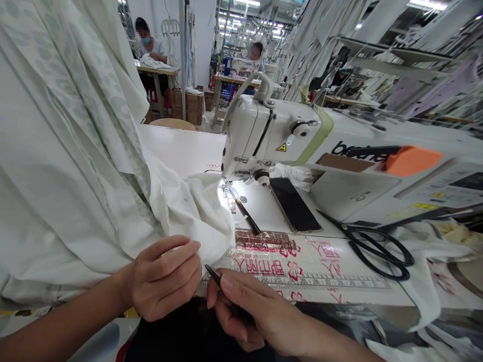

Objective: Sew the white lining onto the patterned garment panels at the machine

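Observation:
White cloth (188,206), part of it with a pale green leaf print, hangs down on the left and spreads over the machine table up to the needle area. My left hand (168,276) is closed in a pinch on the cloth's near edge. Close beside it, my right hand (249,306) is closed around a small dark pointed tool (213,274). Its tip points at the cloth edge by my left fingers; most of the tool is hidden in my palm, so its kind is unclear. Behind the hands stands a white sewing machine (260,130) with its lamp lit.
A slim dark-handled tool (247,216) lies by the needle, with a black phone (295,203) to its right. Large black scissors (377,246) rest farther right near cloth scraps (422,281). A printed ruler (339,281) runs along the front edge. Other people work behind.

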Demonstrator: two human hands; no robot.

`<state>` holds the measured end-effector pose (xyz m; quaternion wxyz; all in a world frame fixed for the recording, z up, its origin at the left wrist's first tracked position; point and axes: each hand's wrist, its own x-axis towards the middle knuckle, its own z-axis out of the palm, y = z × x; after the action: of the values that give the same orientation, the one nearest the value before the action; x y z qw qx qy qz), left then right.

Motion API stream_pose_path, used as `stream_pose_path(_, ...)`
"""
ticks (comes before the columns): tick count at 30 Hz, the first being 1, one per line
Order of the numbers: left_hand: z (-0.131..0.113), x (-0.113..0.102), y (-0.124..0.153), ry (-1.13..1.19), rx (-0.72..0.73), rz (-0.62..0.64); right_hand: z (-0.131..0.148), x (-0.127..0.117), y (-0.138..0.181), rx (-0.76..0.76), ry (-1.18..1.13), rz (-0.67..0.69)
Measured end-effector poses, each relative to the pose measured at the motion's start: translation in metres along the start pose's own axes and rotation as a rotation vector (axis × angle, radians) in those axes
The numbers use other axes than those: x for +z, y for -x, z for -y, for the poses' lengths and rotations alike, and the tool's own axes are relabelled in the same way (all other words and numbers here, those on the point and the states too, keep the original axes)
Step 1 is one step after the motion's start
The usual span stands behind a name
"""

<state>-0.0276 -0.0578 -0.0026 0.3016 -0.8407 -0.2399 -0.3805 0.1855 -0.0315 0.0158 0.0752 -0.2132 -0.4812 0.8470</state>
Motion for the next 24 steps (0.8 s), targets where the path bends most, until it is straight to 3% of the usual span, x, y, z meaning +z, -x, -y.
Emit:
stream_pose_path(10,0.000,-0.005,-0.010,0.013,-0.003,0.016,0.002,0.000,0.000,0.022,0.044,-0.026)
stream_pose_path(24,-0.001,-0.001,0.001,0.003,-0.003,0.003,-0.003,-0.004,-0.006,-0.036,0.043,-0.019)
